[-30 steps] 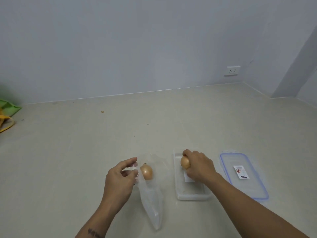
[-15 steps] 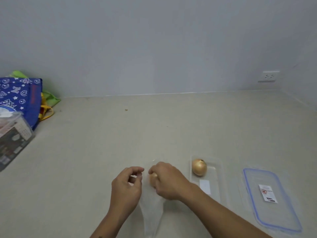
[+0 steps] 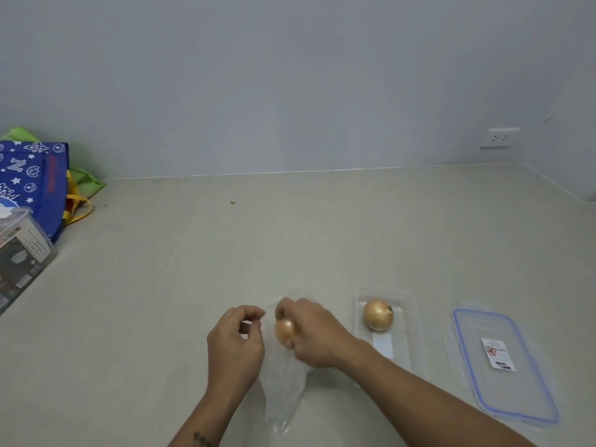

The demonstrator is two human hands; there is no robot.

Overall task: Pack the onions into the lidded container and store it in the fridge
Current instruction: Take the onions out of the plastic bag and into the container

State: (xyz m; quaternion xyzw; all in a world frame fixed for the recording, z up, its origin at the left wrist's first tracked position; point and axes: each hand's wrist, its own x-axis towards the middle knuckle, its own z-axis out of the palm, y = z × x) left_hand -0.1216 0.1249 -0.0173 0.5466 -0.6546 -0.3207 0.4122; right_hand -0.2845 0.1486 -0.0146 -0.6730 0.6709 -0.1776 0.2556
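The right hand (image 3: 314, 337) closes its fingers around an onion (image 3: 285, 330) at the mouth of a clear plastic bag (image 3: 283, 385) lying on the counter (image 3: 225, 253). The left hand (image 3: 235, 346) pinches the bag's edge just beside it, thumb and fingertips drawn narrow. To the right sits the open container (image 3: 409, 333), a second onion (image 3: 378, 315) resting at its far end. Its blue-rimmed lid (image 3: 506, 366) lies flat further right, apart from it. Nothing stands between the held onion and the container. At the far left are a blue patterned bag (image 3: 32, 185) and a clear box (image 3: 22, 253).
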